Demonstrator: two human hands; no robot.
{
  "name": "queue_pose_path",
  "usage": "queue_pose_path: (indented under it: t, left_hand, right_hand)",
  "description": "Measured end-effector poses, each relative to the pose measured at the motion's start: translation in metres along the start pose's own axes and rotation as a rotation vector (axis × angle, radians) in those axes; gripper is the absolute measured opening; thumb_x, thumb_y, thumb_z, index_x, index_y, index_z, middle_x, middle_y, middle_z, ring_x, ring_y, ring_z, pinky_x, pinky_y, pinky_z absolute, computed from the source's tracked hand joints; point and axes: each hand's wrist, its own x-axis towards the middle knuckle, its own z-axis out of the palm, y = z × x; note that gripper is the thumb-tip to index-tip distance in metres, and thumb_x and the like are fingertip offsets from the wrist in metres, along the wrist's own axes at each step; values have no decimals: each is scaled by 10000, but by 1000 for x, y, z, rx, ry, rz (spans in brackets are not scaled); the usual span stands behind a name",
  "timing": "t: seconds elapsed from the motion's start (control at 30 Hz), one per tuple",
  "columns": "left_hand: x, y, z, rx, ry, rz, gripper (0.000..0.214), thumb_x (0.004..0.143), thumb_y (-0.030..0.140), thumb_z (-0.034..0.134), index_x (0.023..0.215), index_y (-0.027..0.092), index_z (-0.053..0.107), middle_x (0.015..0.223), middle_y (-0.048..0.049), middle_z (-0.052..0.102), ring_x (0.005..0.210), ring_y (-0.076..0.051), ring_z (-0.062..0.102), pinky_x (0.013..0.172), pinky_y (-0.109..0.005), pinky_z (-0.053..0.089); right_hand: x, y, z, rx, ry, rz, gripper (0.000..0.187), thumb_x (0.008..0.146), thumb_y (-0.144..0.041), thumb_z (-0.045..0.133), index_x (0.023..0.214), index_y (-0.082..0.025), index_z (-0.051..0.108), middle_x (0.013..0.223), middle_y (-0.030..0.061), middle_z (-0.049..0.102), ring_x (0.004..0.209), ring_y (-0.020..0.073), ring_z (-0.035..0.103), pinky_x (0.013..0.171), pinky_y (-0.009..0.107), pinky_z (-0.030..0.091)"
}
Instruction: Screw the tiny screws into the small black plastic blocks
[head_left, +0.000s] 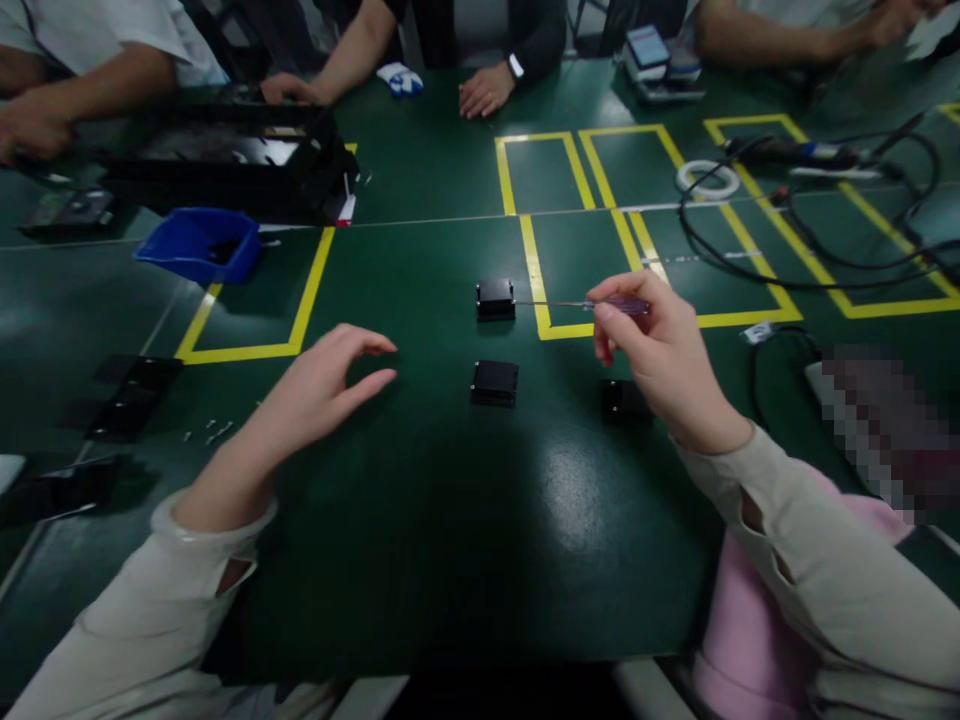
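Observation:
My right hand (660, 355) is closed round a thin screwdriver (592, 304) with a purple handle; its metal shaft points left toward a small black box (496, 299). A second black box (495, 383) lies nearer me in the middle of the green table (450, 520). A third black box (624, 403) sits just below my right hand, partly hidden by it. My left hand (322, 385) hovers over the table left of the boxes, fingers apart and slightly curled, holding nothing.
A blue bin (199, 243) and a black tray stack (232, 160) stand at the far left. Yellow tape rectangles (536, 180) mark the table. Black cables (810, 230) and a white tape roll (707, 179) lie at the right. Other people's hands (486, 90) rest along the far edge. Small screws (214, 430) lie near black parts (127, 395).

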Motion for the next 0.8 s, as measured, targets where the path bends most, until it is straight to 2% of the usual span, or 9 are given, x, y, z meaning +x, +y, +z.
queue_pose_path:
  t: [0.1,0.2,0.3,0.4,0.67,0.8]
  left_hand:
    - [28,31,19,-91,-45,214,374,1002,425,528,1300,202,558,1323,-101,609,1237,-268,584,1053,-417,484]
    - [48,52,30,-112,-128,357,400,993,359,570,1368,228,529,1393,-94,599,1296,-262,557,1092,-428,460]
    - [57,61,36,-102,-191,363,418,972,312,602,1381,247,541,1387,-83,611,1258,-259,581,1044,-410,483]
    - [61,61,41,-108,-226,358,414,970,295,599,1381,260,557,1356,-72,629,1215,-249,604,1018,-388,494]
    - [58,61,50,-26,-158,274,470,976,422,618,1410,272,516,1318,-79,612,1158,-261,623,952,-397,532]
    - [55,65,44,10,-136,254,459,1026,469,511,1453,303,490,1417,-87,554,1198,-274,615,951,-434,546]
  right_hand:
    - [-4,13,4,68,51,70,117,929,-298,574,1025,-238,545,663,-53,543,556,126,544,525,279,446]
    - [-8,20,10,110,49,89,135,927,-309,581,1029,-231,541,669,-57,552,551,115,546,528,271,444]
    - [-12,23,14,115,36,60,143,932,-309,589,1036,-218,553,688,-53,561,566,109,555,546,269,458]
    - [-15,26,16,96,47,-3,133,935,-287,599,1041,-209,580,756,-39,583,588,95,564,563,262,471]
    - [-19,36,18,98,91,-113,101,934,-201,614,1033,-206,634,813,-20,619,596,71,586,551,228,485]
    - [-20,35,17,108,101,-124,104,930,-183,614,1029,-206,635,808,-22,616,604,73,592,551,223,492]
